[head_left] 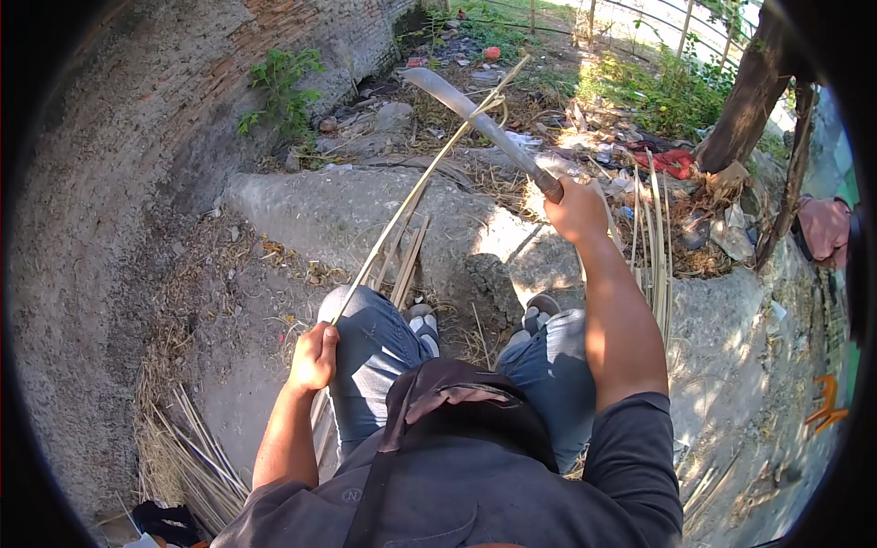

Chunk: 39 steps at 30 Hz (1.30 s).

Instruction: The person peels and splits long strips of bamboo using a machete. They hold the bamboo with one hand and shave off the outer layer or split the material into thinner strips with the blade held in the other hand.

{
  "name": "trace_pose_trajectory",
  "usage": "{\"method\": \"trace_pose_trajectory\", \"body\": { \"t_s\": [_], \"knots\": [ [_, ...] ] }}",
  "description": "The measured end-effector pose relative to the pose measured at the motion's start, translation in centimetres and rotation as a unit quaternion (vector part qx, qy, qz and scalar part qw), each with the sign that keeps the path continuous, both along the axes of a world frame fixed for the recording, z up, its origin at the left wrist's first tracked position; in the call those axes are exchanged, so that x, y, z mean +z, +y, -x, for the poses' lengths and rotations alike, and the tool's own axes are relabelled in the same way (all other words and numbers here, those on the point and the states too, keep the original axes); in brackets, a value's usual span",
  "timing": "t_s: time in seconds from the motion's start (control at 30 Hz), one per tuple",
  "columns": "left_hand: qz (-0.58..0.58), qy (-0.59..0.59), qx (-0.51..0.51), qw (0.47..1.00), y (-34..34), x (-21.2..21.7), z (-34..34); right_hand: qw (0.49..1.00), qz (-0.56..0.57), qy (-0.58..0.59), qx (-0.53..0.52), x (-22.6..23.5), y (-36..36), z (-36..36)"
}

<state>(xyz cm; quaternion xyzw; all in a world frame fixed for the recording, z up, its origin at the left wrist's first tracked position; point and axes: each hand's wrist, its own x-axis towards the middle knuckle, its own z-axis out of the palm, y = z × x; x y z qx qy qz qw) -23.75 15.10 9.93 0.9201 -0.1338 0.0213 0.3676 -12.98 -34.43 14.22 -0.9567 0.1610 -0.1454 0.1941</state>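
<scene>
Evidently the right hand is clenched on a long grey steel machete, its blade meeting a thin pale bamboo strip toward twelve o'clock. The left hand, at seven o'clock, grips the strip's lower end; shaving it well probably calls for a taut strip and a shallow blade angle.

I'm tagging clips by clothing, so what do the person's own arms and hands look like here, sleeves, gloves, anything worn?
Both hands are bare: no gloves, rings or watch show on the left hand or the right hand. The forearms are uncovered too. Short dark grey sleeves end near the elbow, part of a plain dark grey shirt. No markings show on the sleeves.
</scene>
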Motion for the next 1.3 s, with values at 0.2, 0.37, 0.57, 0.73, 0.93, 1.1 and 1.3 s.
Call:
{"method": "trace_pose_trajectory", "body": {
  "t_s": [0.2, 0.37, 0.57, 0.73, 0.93, 1.1, 1.3],
  "knots": [
    [0.031, 0.004, -0.005, 1.0, 0.1, 0.1, 0.2, 0.989, -0.097, -0.038, 0.104, 0.2, -0.5, 0.4],
    [0.059, 0.021, -0.025, 0.998, 0.2, -0.4, -0.3, 0.969, -0.196, 0.01, 0.151, -2.0, -1.0, -0.5],
    [0.036, 0.027, -0.011, 0.999, 0.0, 0.0, -0.4, 0.967, 0.071, -0.035, 0.24, 0.2, 2.7, 1.3],
    [0.017, 0.015, -0.017, 1.0, -0.1, 0.4, -0.3, 0.905, 0.213, -0.086, 0.358, 1.0, 6.5, 1.8],
    [-0.023, -0.054, -0.018, 0.998, -0.4, -0.4, 0.2, 0.99, 0.06, -0.097, 0.086, 0.3, 1.7, -0.3],
    [-0.049, -0.02, 0.003, 0.999, -0.4, 0.2, 0.1, 0.998, -0.055, 0.018, -0.012, 1.0, 1.3, 0.1],
    [-0.029, -0.01, -0.025, 0.999, -0.4, 0.8, 0.0, 0.972, -0.211, 0.051, 0.094, -2.1, -2.8, -0.3]
  ]
}}
